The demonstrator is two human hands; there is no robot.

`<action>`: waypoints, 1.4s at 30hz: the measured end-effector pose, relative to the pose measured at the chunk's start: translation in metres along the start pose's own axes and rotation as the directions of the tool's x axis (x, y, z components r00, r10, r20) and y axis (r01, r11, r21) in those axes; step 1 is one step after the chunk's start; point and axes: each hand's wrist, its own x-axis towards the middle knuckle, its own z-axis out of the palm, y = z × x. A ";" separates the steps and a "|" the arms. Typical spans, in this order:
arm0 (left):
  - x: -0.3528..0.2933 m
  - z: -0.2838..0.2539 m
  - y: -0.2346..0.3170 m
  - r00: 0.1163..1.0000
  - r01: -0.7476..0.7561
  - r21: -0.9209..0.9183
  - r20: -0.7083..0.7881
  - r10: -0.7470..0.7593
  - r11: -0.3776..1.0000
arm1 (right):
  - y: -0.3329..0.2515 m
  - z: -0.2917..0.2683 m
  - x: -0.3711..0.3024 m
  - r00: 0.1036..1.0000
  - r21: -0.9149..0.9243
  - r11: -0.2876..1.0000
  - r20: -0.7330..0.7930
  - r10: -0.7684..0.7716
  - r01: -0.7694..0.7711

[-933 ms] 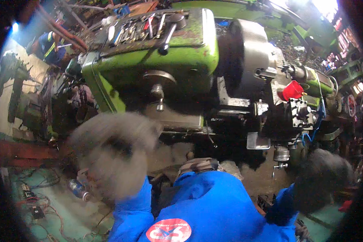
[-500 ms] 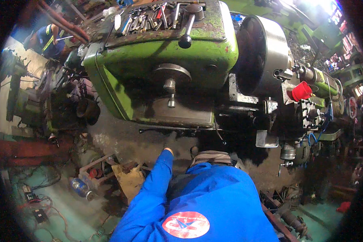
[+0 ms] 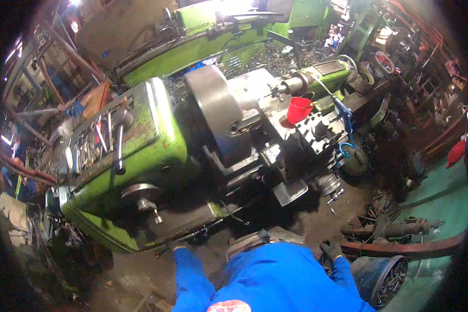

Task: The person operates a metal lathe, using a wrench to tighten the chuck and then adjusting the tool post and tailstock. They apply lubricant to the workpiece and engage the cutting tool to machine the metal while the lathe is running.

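A large green lathe stands before me, with a wide steel chuck near its middle. My left hand is low at the front edge of its headstock, close to a lever. Its fingers are too small and dark to make out, so whether it touches the lever cannot be told. My right hand, in a dark glove, hangs beside my right hip near a metal drum. How its fingers are bent is not clear, and no held thing shows in it.
A red bucket sits on the carriage beside the tool post. Loose tools cover the headstock top. A crank handle juts toward me from the apron. Scrap and a rusty beam lie at the right.
My view has swung to the right and tilted, so the lathe sits farther left. My right hand and the drum have come into view. The left hand now appears nearer the lathe's front edge.
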 end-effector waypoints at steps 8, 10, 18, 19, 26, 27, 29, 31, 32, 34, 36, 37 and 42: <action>-0.056 -0.035 -0.027 0.972 0.054 -0.408 -0.187 -0.141 0.911 | -0.169 -0.111 0.071 0.967 0.014 0.967 -0.015 -0.252 0.253; -0.073 -0.050 -0.007 0.964 0.014 -0.503 -0.224 -0.146 0.864 | -0.185 -0.124 0.080 0.939 0.112 0.933 -0.076 -0.336 0.343; -0.232 -0.168 -0.008 0.852 -0.445 -0.839 -0.505 -0.141 0.314 | -0.352 -0.192 0.137 0.478 0.360 0.446 0.002 -0.879 0.819; -0.273 -0.175 0.001 0.852 -0.483 -0.838 -0.517 -0.084 0.255 | -0.374 -0.201 0.141 0.371 0.407 0.338 -0.003 -0.928 0.848; -0.538 -0.162 0.220 0.788 -0.604 -0.429 -0.447 0.423 0.672 | -0.480 -0.231 0.128 -0.031 0.600 -0.228 -0.320 -0.947 0.767; -0.547 -0.154 0.234 0.729 -0.648 -0.128 -0.389 0.563 0.751 | -0.492 -0.240 0.118 -0.061 0.554 -0.249 -0.336 -0.940 0.794; -0.555 -0.131 0.270 0.597 -0.716 0.342 -0.150 0.788 0.608 | -0.507 -0.246 0.101 -0.117 0.431 -0.273 -0.354 -0.928 0.860; -0.574 -0.096 0.318 0.477 -0.830 0.396 0.137 0.868 0.393 | -0.513 -0.249 0.101 -0.186 0.304 -0.252 -0.231 -0.955 0.919; -0.572 -0.087 0.322 0.465 -0.841 0.425 0.250 0.849 0.335 | -0.514 -0.249 0.100 -0.217 0.242 -0.252 -0.163 -0.963 0.937; -0.565 -0.069 0.333 0.435 -0.851 0.483 0.432 0.790 0.204 | -0.506 -0.239 0.099 -0.171 0.189 -0.137 0.177 -0.969 0.972; -0.564 -0.049 0.345 0.346 -0.922 0.330 0.471 0.812 0.201 | -0.487 -0.236 0.096 0.009 0.008 0.013 0.434 -0.901 1.000; -0.569 -0.043 0.349 0.292 -0.944 0.280 0.472 0.832 0.172 | -0.477 -0.231 0.098 0.100 0.015 0.119 0.449 -0.888 0.993; -0.553 -0.055 0.403 -0.181 -0.973 0.100 0.235 0.955 -0.209 | -0.391 -0.233 0.104 0.400 0.013 0.412 0.216 -0.891 0.911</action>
